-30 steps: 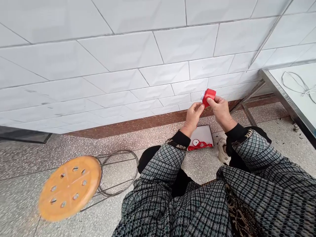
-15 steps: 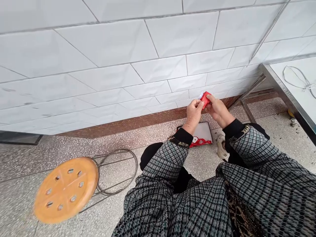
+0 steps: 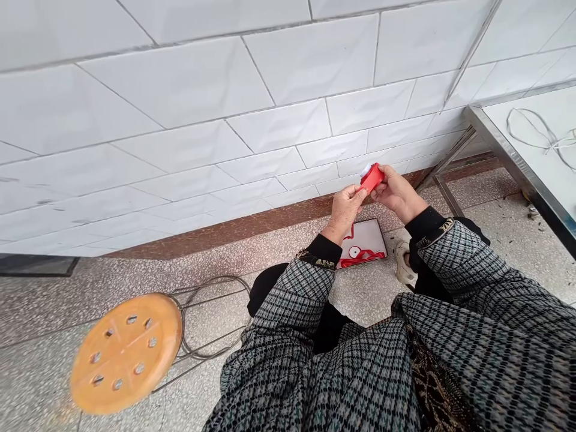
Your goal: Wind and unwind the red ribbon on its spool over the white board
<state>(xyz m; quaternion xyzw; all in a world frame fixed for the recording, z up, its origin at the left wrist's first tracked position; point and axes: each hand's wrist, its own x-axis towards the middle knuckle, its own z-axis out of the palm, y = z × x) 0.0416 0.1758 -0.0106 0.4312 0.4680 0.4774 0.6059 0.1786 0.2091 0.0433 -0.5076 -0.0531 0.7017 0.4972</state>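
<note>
Up near the wall, a small roll of red ribbon (image 3: 372,178) with a white part at its upper left is between my two hands. My right hand (image 3: 395,191) is closed around the roll from the right. With thumb and fingers pinched, my left hand (image 3: 345,207) grips the flat red strip at its lower left end. Below them on the floor lies a shallow white box (image 3: 366,231) with a dark rim. Inside it are loose red ribbon (image 3: 360,260) and a white disc (image 3: 354,252) with a dark centre.
An orange round stool (image 3: 128,354) with metal legs lies on its side at the lower left. The white tiled wall (image 3: 180,138) rises in front. To the right stands a metal-framed table (image 3: 508,144) with a thin white cable (image 3: 540,129) on top.
My left hand has moved slightly left and down, away from the right, and a longer flat stretch of red ribbon shows between them. More of the box is visible. The view has shifted slightly.
</note>
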